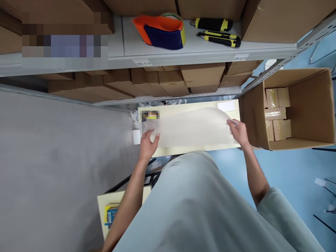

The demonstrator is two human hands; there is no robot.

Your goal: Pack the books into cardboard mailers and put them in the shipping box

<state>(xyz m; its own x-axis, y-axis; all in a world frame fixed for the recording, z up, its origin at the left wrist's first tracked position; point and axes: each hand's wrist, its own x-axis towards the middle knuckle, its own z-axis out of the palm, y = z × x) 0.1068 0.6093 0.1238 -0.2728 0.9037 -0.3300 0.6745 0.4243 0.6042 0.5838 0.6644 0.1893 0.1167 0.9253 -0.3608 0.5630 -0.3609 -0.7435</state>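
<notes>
A long, translucent white wrapping sheet (194,127) lies across a pale yellow board-like tabletop (181,107). My right hand (238,132) pinches the sheet's right end, where it bulges up slightly. At the left end, my left hand (148,145) rests with thumb and fingers apart, at the sheet's edge. Just beyond those fingers is a small item (150,115), dark with a yellow-green strip, blurred out by pixels. A white paper (226,106) is at the tabletop's far right corner.
An open cardboard box (296,141) with several taped small boxes stands at right. Ahead, a grey shelf (105,63) carries cartons, an orange and blue tape dispenser (162,33) and box cutters (220,36). A grey wall (52,157) borders the left. Yellow and blue packets (111,214) lie lower left.
</notes>
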